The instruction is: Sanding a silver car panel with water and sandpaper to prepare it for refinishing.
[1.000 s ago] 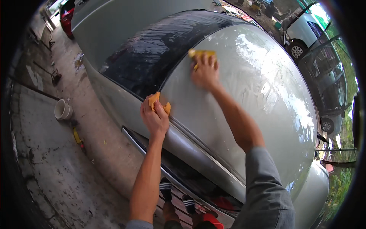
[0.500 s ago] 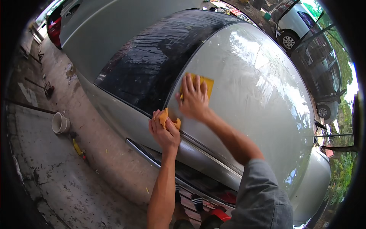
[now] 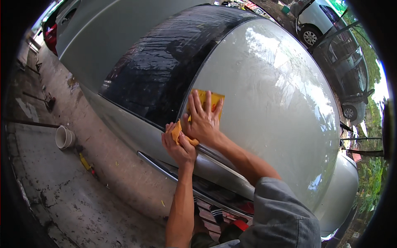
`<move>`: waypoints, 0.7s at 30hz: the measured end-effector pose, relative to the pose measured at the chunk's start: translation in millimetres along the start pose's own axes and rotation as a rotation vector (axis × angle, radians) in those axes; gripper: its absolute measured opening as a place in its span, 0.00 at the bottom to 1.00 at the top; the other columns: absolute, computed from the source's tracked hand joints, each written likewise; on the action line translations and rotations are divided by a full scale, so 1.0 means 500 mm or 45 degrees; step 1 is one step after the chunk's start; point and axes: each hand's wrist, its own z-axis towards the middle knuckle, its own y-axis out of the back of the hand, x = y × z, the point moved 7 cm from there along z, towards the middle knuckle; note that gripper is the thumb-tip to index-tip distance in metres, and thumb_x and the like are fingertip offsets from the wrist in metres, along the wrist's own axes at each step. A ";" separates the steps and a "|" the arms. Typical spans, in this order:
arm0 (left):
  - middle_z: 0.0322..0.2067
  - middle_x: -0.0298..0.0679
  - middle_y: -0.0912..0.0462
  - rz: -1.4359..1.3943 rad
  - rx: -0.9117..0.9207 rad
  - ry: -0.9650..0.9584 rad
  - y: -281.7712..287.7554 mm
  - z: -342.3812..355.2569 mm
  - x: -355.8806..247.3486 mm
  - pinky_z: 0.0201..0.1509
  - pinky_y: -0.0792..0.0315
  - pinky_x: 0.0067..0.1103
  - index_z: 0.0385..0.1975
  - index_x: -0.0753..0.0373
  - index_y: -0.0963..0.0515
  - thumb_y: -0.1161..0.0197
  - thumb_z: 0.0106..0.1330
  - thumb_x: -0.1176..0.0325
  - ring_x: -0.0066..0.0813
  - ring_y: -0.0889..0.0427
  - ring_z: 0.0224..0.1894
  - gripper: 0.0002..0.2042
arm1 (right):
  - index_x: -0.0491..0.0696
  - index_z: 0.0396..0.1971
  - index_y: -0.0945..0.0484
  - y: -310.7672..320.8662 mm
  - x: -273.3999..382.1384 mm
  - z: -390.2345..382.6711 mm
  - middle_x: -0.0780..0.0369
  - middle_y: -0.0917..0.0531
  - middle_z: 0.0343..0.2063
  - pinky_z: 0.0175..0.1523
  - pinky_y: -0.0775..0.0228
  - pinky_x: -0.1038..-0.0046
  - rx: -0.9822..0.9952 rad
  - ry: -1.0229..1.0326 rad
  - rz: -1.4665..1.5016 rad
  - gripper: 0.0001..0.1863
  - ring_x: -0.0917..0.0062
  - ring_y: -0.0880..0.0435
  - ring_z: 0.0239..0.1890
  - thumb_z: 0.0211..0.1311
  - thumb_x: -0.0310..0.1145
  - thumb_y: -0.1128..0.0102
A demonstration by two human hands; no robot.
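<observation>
My right hand (image 3: 204, 124) lies flat on a thin yellow sheet (image 3: 216, 98), fingers stretched out and spread. Under it, the sheet rests on the silver car roof (image 3: 269, 107), close to the edge of the dark glass (image 3: 155, 70). A crumpled orange cloth (image 3: 176, 132) is bunched in my closed left hand (image 3: 180, 152), at the roof's near corner beside the glass. My two hands almost meet at the right wrist. What the sheet is made of I cannot tell; the fingers cover part of it.
A white bucket (image 3: 65, 137) stands on the concrete floor to the left, with a yellow tool-like object (image 3: 85, 161) near it. Below the roof edge runs the side window's trim (image 3: 159, 166). Other vehicles (image 3: 316, 22) are parked at the far right.
My right hand has slid toward me and slightly left with the yellow sheet, closer to my left hand. The left hand still grips the orange cloth. The view has shifted a little.
</observation>
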 end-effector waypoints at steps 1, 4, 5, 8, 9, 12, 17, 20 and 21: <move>0.50 0.50 0.22 0.013 0.018 -0.011 -0.001 -0.004 0.005 0.66 0.38 0.40 0.50 0.69 0.27 0.54 0.73 0.64 0.48 0.25 0.57 0.16 | 0.43 0.67 0.37 -0.008 -0.003 -0.002 0.55 0.38 0.69 0.64 0.67 0.25 0.027 0.052 0.051 0.33 0.43 0.47 0.71 0.69 0.49 0.58; 0.51 0.47 0.23 -0.048 0.043 0.073 -0.042 -0.017 -0.019 0.69 0.43 0.40 0.51 0.67 0.27 0.55 0.73 0.62 0.46 0.27 0.59 0.17 | 0.44 0.69 0.40 -0.061 -0.171 0.186 0.56 0.43 0.72 0.64 0.69 0.25 -0.024 -0.180 -0.170 0.34 0.44 0.50 0.72 0.70 0.51 0.62; 0.53 0.45 0.23 -0.032 0.069 0.132 -0.032 -0.016 0.000 0.71 0.47 0.41 0.52 0.65 0.27 0.56 0.73 0.60 0.43 0.28 0.62 0.18 | 0.44 0.69 0.42 -0.056 -0.169 0.209 0.56 0.44 0.72 0.65 0.70 0.25 -0.020 -0.335 -0.196 0.35 0.44 0.51 0.73 0.70 0.52 0.64; 0.54 0.46 0.23 0.025 0.081 0.107 -0.006 -0.011 0.007 0.72 0.48 0.41 0.52 0.65 0.27 0.56 0.73 0.60 0.45 0.28 0.62 0.18 | 0.45 0.71 0.46 -0.068 -0.155 0.185 0.57 0.47 0.73 0.65 0.71 0.25 0.217 -0.213 -0.115 0.36 0.44 0.55 0.73 0.71 0.53 0.67; 0.54 0.46 0.23 0.054 0.087 0.088 -0.003 -0.003 0.007 0.72 0.49 0.42 0.52 0.65 0.27 0.56 0.72 0.60 0.45 0.28 0.62 0.18 | 0.45 0.71 0.47 -0.071 -0.162 0.191 0.56 0.47 0.73 0.64 0.71 0.24 0.252 -0.164 -0.052 0.37 0.43 0.55 0.73 0.71 0.54 0.68; 0.54 0.46 0.23 -0.002 0.102 0.121 -0.019 -0.011 -0.006 0.72 0.51 0.42 0.52 0.66 0.28 0.57 0.72 0.60 0.46 0.28 0.62 0.19 | 0.45 0.72 0.47 -0.084 -0.242 0.265 0.57 0.48 0.74 0.64 0.74 0.24 0.197 -0.316 -0.158 0.37 0.43 0.57 0.74 0.70 0.54 0.68; 0.54 0.46 0.24 0.046 0.128 0.099 -0.024 -0.005 -0.006 0.73 0.52 0.42 0.53 0.65 0.29 0.57 0.72 0.60 0.46 0.29 0.62 0.18 | 0.45 0.72 0.50 -0.093 -0.318 0.336 0.57 0.52 0.75 0.65 0.76 0.25 0.247 -0.370 -0.106 0.38 0.46 0.61 0.75 0.71 0.56 0.70; 0.55 0.46 0.24 0.043 0.129 0.130 -0.013 -0.009 0.010 0.73 0.52 0.42 0.53 0.65 0.29 0.57 0.72 0.61 0.46 0.29 0.63 0.18 | 0.46 0.73 0.52 -0.104 -0.284 0.317 0.59 0.54 0.75 0.66 0.78 0.26 0.330 -0.429 -0.061 0.38 0.47 0.62 0.75 0.71 0.56 0.70; 0.55 0.46 0.24 0.033 0.119 0.140 -0.007 -0.010 0.016 0.73 0.52 0.42 0.53 0.65 0.29 0.57 0.72 0.61 0.45 0.29 0.62 0.18 | 0.47 0.73 0.53 -0.103 -0.259 0.302 0.59 0.54 0.75 0.67 0.79 0.27 0.401 -0.357 -0.063 0.38 0.48 0.62 0.75 0.71 0.56 0.70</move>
